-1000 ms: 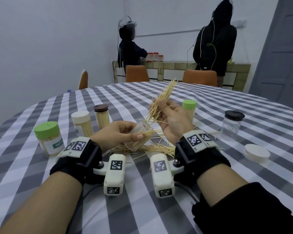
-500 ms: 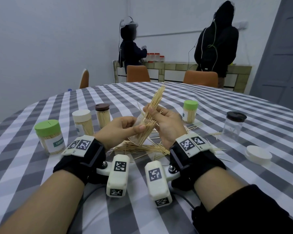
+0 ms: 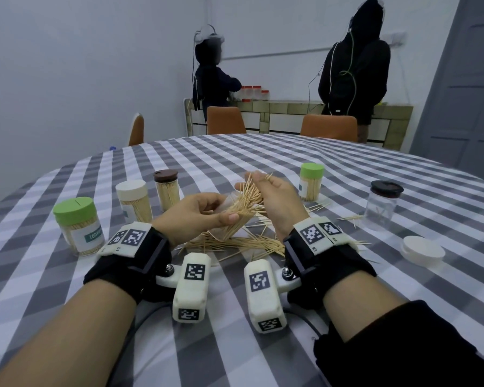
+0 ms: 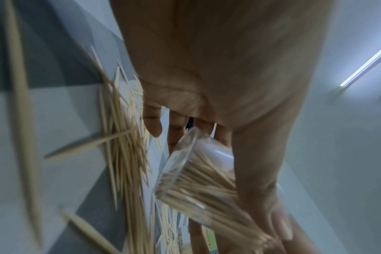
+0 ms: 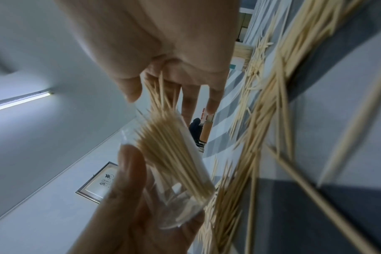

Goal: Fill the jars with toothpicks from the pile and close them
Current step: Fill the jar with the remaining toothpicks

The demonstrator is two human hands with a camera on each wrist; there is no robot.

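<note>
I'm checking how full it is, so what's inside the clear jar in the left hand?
The clear jar in the left hand holds a bundle of toothpicks, tips sticking out toward the right hand. Fingers cover part of its wall, so how full it is can't be judged.

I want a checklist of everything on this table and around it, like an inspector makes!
Surface: round table with grey-white checked cloth.
Job's things: toothpick pile; clear jar, tilted and part-filled; four capped full jars; black-lidded jar nearly empty; white lid lying loose.
Clutter: stray toothpicks around the pile.
Hands: left hand grips the clear jar; right hand pinches a bundle going in.
Cables: black cable under the left forearm.
Surroundings: two people at a counter, orange chairs, grey door.
</note>
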